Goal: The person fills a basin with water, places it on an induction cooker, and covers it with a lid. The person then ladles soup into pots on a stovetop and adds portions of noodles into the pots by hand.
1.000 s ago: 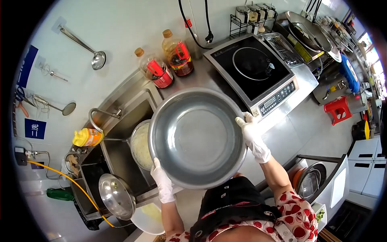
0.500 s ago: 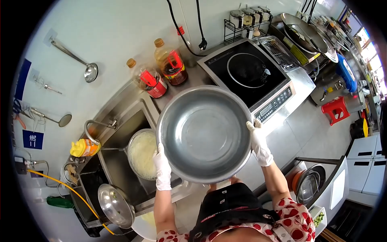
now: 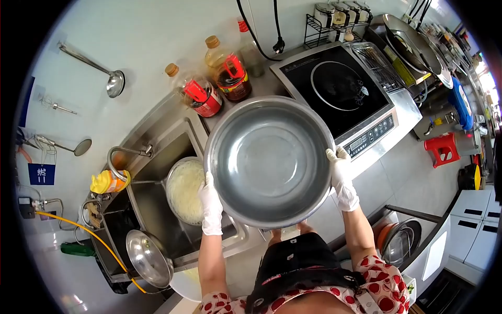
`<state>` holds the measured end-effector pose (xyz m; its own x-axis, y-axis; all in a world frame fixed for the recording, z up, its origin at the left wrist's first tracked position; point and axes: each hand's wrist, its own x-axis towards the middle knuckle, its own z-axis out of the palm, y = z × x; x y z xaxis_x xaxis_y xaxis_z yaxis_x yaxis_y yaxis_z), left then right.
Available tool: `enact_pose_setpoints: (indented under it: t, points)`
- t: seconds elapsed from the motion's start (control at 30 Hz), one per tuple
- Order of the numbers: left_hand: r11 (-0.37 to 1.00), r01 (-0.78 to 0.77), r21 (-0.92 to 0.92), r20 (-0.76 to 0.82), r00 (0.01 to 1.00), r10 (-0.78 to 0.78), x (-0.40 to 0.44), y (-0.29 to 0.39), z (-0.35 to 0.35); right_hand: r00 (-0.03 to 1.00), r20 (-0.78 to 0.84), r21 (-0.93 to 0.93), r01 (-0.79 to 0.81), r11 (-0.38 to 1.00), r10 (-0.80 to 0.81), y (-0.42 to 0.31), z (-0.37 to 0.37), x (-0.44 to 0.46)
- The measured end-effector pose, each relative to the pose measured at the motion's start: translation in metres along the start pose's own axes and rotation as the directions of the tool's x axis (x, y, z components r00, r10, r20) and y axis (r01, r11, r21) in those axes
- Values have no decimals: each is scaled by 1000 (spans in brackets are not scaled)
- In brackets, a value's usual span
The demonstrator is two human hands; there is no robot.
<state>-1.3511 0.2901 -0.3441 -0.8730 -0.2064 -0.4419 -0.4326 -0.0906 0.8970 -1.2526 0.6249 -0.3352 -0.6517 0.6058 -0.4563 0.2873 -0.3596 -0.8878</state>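
Observation:
A large grey metal basin (image 3: 269, 162) is held level between my two gloved hands, its inside facing up. I see no solid food in it; whether it holds clear water I cannot tell. On the left rim, my left hand (image 3: 210, 209) in a white glove is closed around the edge, thumb on top. Opposite it, my right hand (image 3: 342, 180), also gloved, grips the right rim. Below and left of the basin, a bowl of pale, whitish-yellow shreds (image 3: 185, 193) stands in the steel sink (image 3: 152, 209), partly behind my left hand.
Two sauce bottles (image 3: 197, 97) (image 3: 230, 73) stand by the wall behind the basin. To the right is an induction cooker (image 3: 337, 83). A faucet (image 3: 128, 154), a yellow bottle (image 3: 110, 182) and a tilted metal bowl (image 3: 149, 258) are at the left. A red stool (image 3: 442, 150) stands on the floor.
My view has shifted slightly, so the cooker and bottles sit further right and higher. The basin appears a little higher in view, with both hands still on its rim.

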Motion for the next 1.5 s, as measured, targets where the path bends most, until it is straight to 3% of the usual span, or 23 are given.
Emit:
enact_pose_setpoints:
  t: [0.23,0.33,0.5,0.63,0.77,1.0,1.03,1.27,1.4,1.43,1.5]
  points:
    - [999,12,-50,-16,1000,-12,10,-19,-6,992,-67,-130,102,986,-112,14,-4,8]
    - [997,3,-80,-3,1000,-4,6,-18,-5,998,-12,-125,61,990,-63,13,-9,7]
    - [992,-1,-128,17,1000,3,-4,-18,-6,993,-72,-46,89,995,-92,15,-10,-6]
    - [998,10,-66,23,1000,-9,-19,-9,-8,983,-86,77,168,983,-162,27,-15,-22]
    - [1000,-21,4,63,998,20,-28,-7,-17,991,-119,-17,66,998,-68,20,-22,-57]
    - [993,-58,104,135,990,43,-36,-5,-39,984,-171,93,75,993,-58,31,-32,-93]
    - [997,-66,50,148,987,58,-41,1,-36,985,-162,104,73,992,-56,29,-33,-97]
    - [988,-92,122,171,983,71,-89,78,-16,986,-129,195,126,973,-102,-14,-42,-117]
    - [953,-228,198,192,963,190,-108,112,12,990,-110,154,109,982,-92,-64,-51,-109]
    - [961,-194,199,226,963,147,-105,115,17,990,-91,243,123,962,-104,-74,-53,-102]
    - [971,-192,141,213,964,159,-104,110,35,989,-90,171,132,976,-119,-88,-67,-77]
